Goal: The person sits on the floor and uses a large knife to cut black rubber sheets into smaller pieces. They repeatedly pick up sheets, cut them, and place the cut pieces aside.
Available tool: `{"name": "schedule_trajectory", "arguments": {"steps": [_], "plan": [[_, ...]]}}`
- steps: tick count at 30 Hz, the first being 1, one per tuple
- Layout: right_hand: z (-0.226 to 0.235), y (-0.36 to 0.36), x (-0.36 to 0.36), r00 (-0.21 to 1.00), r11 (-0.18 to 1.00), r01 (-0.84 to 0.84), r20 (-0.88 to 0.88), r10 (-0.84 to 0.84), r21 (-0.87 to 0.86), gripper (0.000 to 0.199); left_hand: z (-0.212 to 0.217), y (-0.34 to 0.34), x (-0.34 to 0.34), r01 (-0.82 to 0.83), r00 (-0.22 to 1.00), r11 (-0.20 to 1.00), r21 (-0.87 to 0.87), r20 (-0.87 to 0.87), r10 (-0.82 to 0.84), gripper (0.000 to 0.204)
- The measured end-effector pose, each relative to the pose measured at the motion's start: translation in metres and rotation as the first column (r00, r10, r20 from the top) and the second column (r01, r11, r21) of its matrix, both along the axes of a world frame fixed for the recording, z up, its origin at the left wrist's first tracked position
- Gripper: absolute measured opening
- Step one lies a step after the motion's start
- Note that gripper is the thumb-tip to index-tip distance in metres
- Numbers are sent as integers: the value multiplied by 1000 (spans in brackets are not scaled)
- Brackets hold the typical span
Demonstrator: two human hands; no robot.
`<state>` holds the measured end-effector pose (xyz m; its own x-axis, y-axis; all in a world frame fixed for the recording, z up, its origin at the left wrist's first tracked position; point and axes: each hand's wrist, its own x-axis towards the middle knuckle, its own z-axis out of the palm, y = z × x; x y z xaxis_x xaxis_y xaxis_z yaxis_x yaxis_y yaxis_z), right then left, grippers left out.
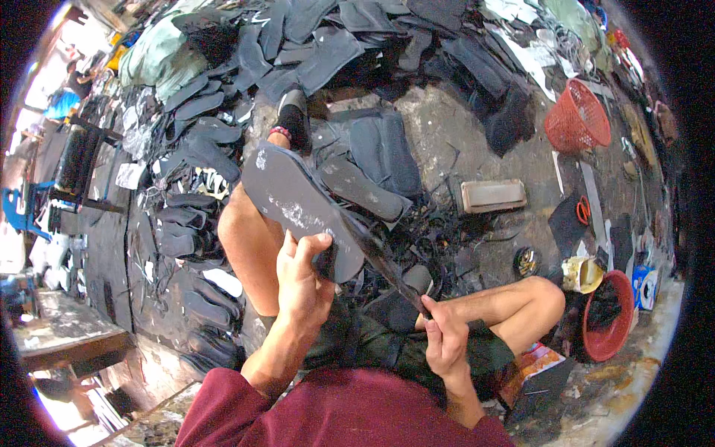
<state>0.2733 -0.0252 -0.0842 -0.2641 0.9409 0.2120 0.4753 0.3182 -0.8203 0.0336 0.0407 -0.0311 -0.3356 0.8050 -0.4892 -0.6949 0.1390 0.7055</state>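
Note:
My left hand (304, 279) grips a large dark grey shoe sole (294, 195) with pale scuffs, held tilted above my bent knee. Its fingers are bent at the sole's lower edge. A long dark strip (389, 270) runs from the right side of the sole down to my right hand (445, 339), whose fingers are closed on its end. Whether the strip is still joined to the sole, I cannot tell. Beyond the sole, another grey sole-shaped piece (361, 190) lies on the floor beside dark flat sheets (383, 153).
Dark sole pieces (328, 56) are heaped at the far side, with more stacked at left (182, 231). A whetstone-like block (493, 196), a red mesh basket (577, 115), orange-handled scissors (583, 210) and a red basin (609, 316) stand at right. Dark scraps (417, 235) litter the floor.

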Motion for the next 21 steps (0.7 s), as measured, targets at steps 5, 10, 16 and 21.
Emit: {"name": "schedule_trajectory", "arguments": {"steps": [5,10,16,21], "plan": [[13,33,-15,988,978,-146,36,153,-151,36,-21,-25,-4,78,994,996,-42,-78,-81,42],[-9,68,-97,1000,1000,-24,0,24,-18,38,-19,-33,-2,100,990,989,-113,-84,-110,53],[-6,121,-146,997,996,-25,-66,31,85,40,-25,-41,-17,216,958,974,-68,-176,-225,63],[13,162,-157,983,984,-177,-54,177,5,42,-35,-56,-30,342,882,935,-93,-312,-353,72]]}}
